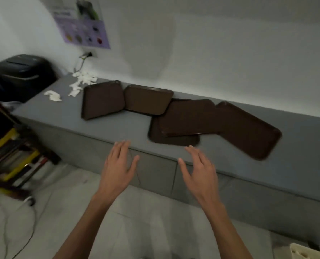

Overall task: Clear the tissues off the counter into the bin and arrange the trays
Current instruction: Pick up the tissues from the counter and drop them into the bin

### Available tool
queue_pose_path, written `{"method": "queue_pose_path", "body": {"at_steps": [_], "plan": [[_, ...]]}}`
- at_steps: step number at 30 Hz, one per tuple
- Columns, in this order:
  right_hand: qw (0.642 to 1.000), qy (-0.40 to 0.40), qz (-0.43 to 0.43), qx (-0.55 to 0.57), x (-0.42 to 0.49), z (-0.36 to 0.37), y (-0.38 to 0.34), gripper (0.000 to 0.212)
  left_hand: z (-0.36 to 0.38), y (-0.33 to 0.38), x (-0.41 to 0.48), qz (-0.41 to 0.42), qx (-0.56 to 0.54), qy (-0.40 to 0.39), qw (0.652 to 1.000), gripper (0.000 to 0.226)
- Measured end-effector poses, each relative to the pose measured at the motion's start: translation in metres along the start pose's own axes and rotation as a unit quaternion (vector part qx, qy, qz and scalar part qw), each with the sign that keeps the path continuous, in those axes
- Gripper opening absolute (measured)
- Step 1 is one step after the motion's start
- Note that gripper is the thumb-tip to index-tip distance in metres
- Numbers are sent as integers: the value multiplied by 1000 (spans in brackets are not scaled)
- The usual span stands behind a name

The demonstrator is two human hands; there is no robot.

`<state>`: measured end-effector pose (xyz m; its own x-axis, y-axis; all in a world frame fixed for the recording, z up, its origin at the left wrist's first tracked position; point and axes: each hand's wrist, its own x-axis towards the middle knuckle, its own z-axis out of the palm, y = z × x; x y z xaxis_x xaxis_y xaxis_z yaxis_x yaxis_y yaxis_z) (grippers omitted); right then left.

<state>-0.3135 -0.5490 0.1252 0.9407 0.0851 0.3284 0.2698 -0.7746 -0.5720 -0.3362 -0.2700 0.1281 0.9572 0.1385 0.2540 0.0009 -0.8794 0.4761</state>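
Several dark brown trays lie scattered along the grey counter [118, 128]. One tray [102, 99] sits at the left, another [148, 99] beside it, and a loose overlapping pile [191, 116] lies further right, with one tray [249, 129] angled toward the front edge. Crumpled white tissues [83, 79] lie at the counter's far left end, one separate wad [53, 95] nearer the edge. My left hand [118, 165] and my right hand [200, 169] hover open in front of the counter's front edge, holding nothing.
A black bin with a slotted lid [21, 75] stands left of the counter. A trolley with yellow bars [9, 152] is at the lower left, cables on the floor beside it. A poster [82, 27] hangs on the wall. A pale object [303, 252] sits at the bottom right.
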Motion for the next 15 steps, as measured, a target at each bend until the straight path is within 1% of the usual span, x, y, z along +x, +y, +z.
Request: {"method": "queue_pose_path", "body": {"at_steps": [3,7,11,15], "plan": [[999,-36,-14,23,19,53,-55,49,-43,-69,1,-58,12,17,998,63],[994,-90,-53,42,51,118,-119,48,-87,-144,7,-108,26,54,992,62],[986,-123,-106,48,92,180,-172,49,-111,-206,28,-153,26,68,986,58],[977,-155,-135,60,142,246,-216,45,-121,-270,70,-191,17,73,979,51]]}}
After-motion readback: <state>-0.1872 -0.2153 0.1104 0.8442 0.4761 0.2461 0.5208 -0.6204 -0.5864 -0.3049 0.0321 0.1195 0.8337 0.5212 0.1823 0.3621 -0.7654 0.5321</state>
